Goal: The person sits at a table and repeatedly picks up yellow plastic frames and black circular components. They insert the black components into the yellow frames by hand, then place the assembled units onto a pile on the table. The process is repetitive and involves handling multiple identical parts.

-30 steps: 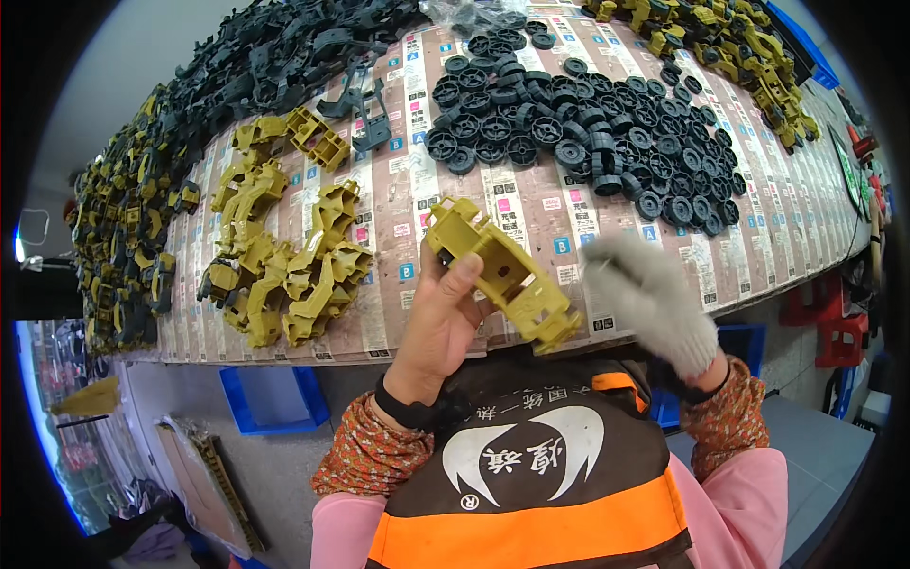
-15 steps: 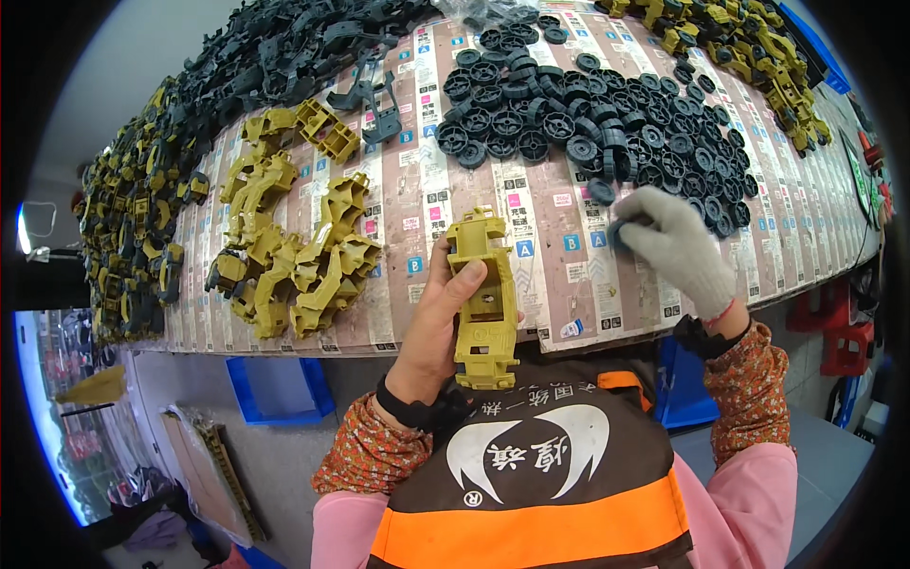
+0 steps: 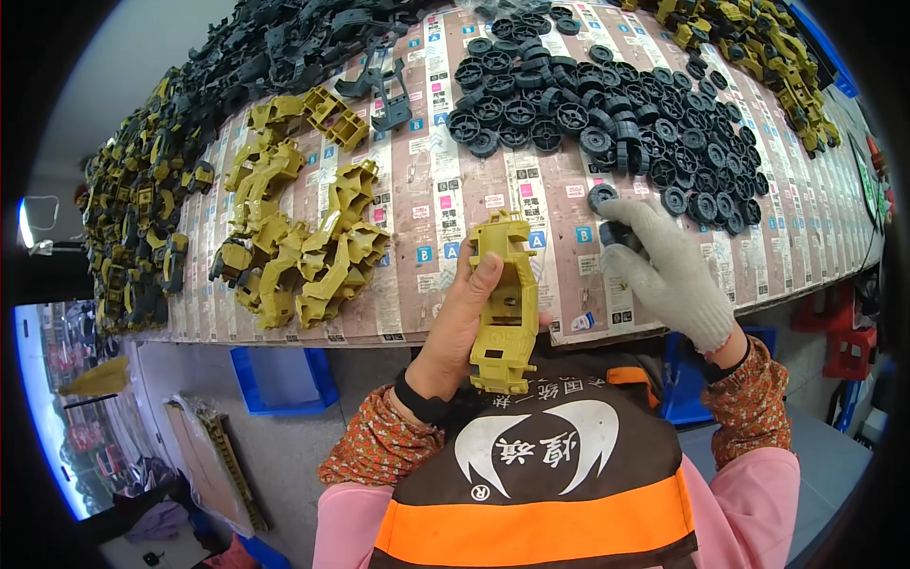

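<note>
My bare left hand [image 3: 464, 322] is closed around a yellow plastic toy vehicle chassis [image 3: 504, 327], its thumb lying over the chassis's long side. The chassis stands lengthwise in front of the apron, its open hollow facing up. My right hand [image 3: 673, 270], in a pale knitted glove, pinches a dark toy wheel [image 3: 618, 235] between thumb and fingers. Just beyond the fingertips, a loose wheel [image 3: 602, 197] rests on the table. A big heap of dark wheels [image 3: 626, 119] spreads behind my right hand.
Yellow body shells [image 3: 332, 266] are gathered on the left of the table [image 3: 417, 322]. Dark plastic parts [image 3: 284, 57] pile at the far left. Assembled yellow vehicles [image 3: 142, 228] crowd the left edge; more [image 3: 777, 71] lie far right. Below the table is a blue bin [image 3: 284, 379].
The view has shifted slightly. My left hand and the chassis have moved a little to the right. The wheel between my right fingers now shows more clearly.
</note>
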`<state>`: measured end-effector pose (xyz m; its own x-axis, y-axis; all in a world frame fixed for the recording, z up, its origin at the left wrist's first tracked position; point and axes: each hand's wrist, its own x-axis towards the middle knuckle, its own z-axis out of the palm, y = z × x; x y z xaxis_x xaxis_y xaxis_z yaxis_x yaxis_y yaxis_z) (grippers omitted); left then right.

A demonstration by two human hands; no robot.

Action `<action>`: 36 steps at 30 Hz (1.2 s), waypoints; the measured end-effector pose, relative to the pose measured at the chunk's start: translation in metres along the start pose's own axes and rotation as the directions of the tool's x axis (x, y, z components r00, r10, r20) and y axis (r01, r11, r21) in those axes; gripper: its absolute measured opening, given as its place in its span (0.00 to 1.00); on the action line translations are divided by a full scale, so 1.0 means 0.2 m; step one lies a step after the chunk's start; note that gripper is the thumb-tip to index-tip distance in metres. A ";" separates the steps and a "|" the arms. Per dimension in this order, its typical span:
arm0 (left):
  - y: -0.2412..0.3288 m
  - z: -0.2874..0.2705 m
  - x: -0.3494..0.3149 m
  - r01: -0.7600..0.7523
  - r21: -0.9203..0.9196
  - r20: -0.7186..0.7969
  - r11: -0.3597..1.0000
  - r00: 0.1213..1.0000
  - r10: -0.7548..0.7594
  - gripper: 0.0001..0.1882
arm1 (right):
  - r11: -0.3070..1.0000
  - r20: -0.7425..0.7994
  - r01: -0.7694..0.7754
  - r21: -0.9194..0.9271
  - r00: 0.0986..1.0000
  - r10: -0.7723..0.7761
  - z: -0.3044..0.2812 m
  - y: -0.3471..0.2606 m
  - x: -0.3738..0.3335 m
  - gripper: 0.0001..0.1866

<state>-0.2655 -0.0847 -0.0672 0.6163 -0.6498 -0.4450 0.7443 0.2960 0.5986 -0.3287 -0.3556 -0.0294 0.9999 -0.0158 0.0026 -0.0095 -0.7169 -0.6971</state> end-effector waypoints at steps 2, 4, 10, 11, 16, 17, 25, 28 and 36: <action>0.00 0.02 -0.02 -0.002 0.030 0.010 1.000 1.000 0.001 0.36 | 0.929 0.066 -0.069 0.363 0.997 0.048 0.05 -0.05 0.00 0.24; 0.01 0.05 -0.02 -0.014 0.055 0.034 0.998 0.999 0.012 0.37 | 0.837 0.128 -0.152 0.526 0.987 0.099 0.09 -0.13 0.00 0.23; -0.03 0.10 -0.03 -0.100 0.066 0.060 0.993 0.994 0.096 0.40 | 0.625 0.201 -0.280 0.729 0.960 0.196 0.17 -0.22 -0.03 0.23; -0.03 0.09 -0.03 -0.106 0.075 0.058 0.992 0.993 0.102 0.40 | 0.606 0.195 -0.279 0.745 0.960 0.202 0.19 -0.21 -0.03 0.23; -0.04 0.09 -0.01 -0.118 0.091 0.060 0.989 0.992 0.113 0.39 | 0.479 0.211 -0.316 0.819 0.942 0.262 0.21 -0.22 -0.04 0.23; -0.04 0.09 -0.01 -0.116 0.084 0.066 0.990 0.992 0.111 0.39 | 0.432 0.232 -0.337 0.837 0.932 0.277 0.21 -0.21 -0.04 0.23; -0.07 0.09 -0.01 -0.184 0.204 0.088 0.961 0.982 0.169 0.42 | 0.511 0.151 -0.308 0.802 0.933 0.327 0.23 -0.22 -0.06 0.20; -0.13 0.02 0.03 -0.248 0.313 0.104 0.917 0.969 0.226 0.43 | 0.590 0.111 -0.300 0.749 0.936 0.334 0.21 -0.27 -0.07 0.19; -0.12 0.06 0.03 -0.414 0.596 0.240 0.688 0.909 0.339 0.43 | 0.962 -0.060 -0.001 0.274 0.998 0.018 0.23 -0.25 -0.13 0.20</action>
<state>-0.2834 -0.1039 -0.0760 0.7512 -0.6588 -0.0415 0.1039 0.0559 0.9930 -0.3544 -0.2876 -0.0279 0.9970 -0.0705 0.0329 -0.0066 -0.4987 -0.8668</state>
